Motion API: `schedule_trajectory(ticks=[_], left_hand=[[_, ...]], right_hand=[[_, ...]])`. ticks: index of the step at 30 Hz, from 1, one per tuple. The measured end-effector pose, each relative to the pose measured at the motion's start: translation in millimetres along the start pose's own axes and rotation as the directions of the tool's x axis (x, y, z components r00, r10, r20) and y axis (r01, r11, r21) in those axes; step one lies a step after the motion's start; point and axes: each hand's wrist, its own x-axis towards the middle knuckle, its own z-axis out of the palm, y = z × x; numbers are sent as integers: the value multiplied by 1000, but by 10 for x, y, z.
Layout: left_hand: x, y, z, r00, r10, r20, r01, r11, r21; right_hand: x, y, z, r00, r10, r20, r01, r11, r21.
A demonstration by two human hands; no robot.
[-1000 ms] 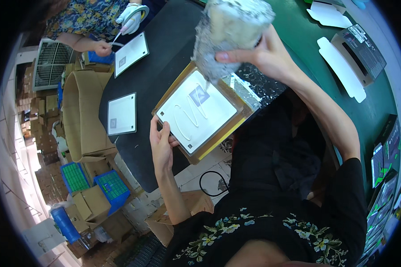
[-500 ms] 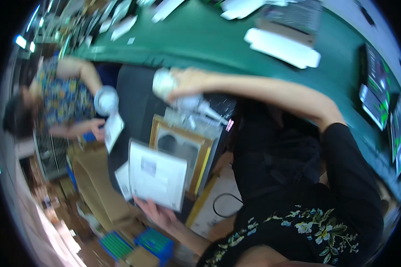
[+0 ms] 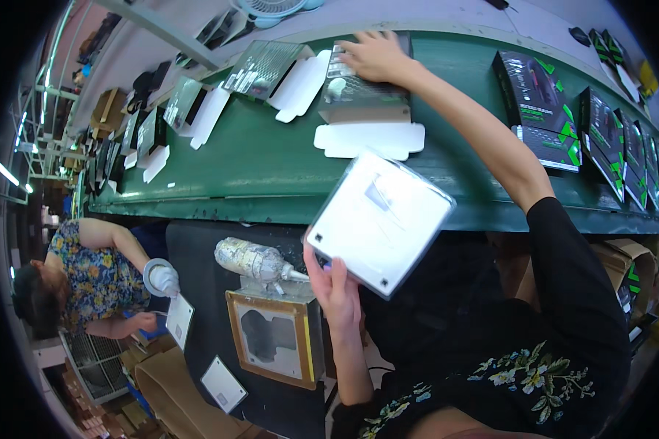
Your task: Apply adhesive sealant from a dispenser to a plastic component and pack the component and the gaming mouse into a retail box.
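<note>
My left hand (image 3: 334, 296) pinches a lower corner of a flat white square panel (image 3: 384, 219) with a clear edge and small dark corner marks. It holds the panel tilted above the near edge of the green conveyor belt (image 3: 271, 172). At the far side, my right hand (image 3: 379, 57) lies with spread fingers on top of a dark carton (image 3: 359, 91), whose white end flap (image 3: 370, 139) points toward me. A smeared whitish squeeze bottle (image 3: 249, 257) with a nozzle lies at the far end of a wooden frame (image 3: 304, 344), left of my left hand.
Other opened dark cartons (image 3: 267, 69) stand on the belt to the left, and black-and-green cartons (image 3: 534, 102) to the right. A second white panel (image 3: 224, 384) lies on the dark worktable (image 3: 198, 256). On the left, a co-worker (image 3: 99, 271) holds a panel and a bottle.
My right hand has let go of the squeeze bottle and moved far across onto the dark carton. The left hand has brought the white panel up and to the right. The view has shifted.
</note>
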Motion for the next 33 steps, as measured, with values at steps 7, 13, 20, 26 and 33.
schedule_trajectory(ticks=[7,13,20,26,33], left_hand=[[719,-216,114,989,-138,-47,137,990,-40],[955,-255,127,992,-125,-16,126,991,53],[1019,-319,382,982,-158,-102,168,980,103],[1457,-752,1201,944,-280,174,309,935,-175],[2046,-1570,773,891,-340,300,418,871,-256]], right_hand=[[-842,540,-331,970,238,54,-242,965,98],[-957,628,-402,959,282,30,-284,953,108],[-941,619,-422,957,288,17,-289,952,97],[-1000,746,-454,955,296,-19,-290,944,160],[-881,758,-629,929,348,129,-371,873,316]])
